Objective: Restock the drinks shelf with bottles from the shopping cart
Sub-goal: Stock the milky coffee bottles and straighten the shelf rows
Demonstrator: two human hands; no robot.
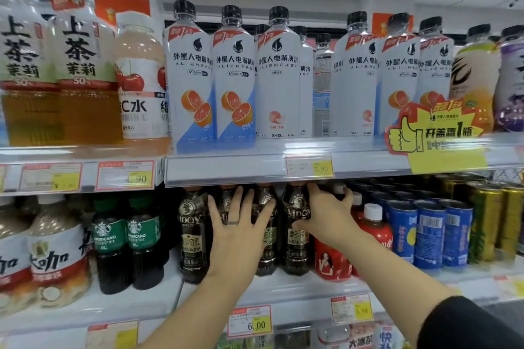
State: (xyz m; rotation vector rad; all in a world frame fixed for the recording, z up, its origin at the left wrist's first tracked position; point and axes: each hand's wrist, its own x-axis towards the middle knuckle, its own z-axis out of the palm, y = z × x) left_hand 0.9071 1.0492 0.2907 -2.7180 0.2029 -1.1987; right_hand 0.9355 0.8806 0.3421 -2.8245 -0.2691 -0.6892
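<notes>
Supermarket shelf carries drinks. Right hand grips a dark coffee bottle, fingers curled round it, probably seating it in line; left hand presses flat, fingers straight, likely steadying neighbouring bottles.

Dark coffee bottles stand upright on the lower shelf.

On the lower shelf, the left hand lies flat, its fingers spread against the dark coffee bottles. Just right of it, the right hand grips the end coffee bottle. White electrolyte-water bottles line the shelf above.
</notes>
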